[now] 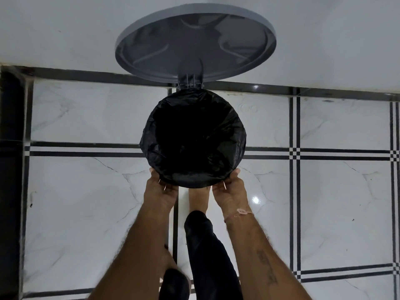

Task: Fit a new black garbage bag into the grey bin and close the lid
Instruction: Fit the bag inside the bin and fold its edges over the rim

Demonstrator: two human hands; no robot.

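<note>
Both your left hand (161, 185) and right hand (230, 187) have fingers curled on the black garbage bag (192, 137) draped over the grey bin's hidden near rim. Tug the overhang down evenly before lowering the lid (194, 42).

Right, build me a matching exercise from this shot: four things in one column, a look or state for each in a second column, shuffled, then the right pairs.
Column one
1. lid
2. garbage bag
3. right hand
4. floor

Column two
a. white tiles with black lines
b. thread band at its wrist
c. grey, swung up
d. black, mouth spread in a circle

Pairs: 1-c, 2-d, 3-b, 4-a
</note>
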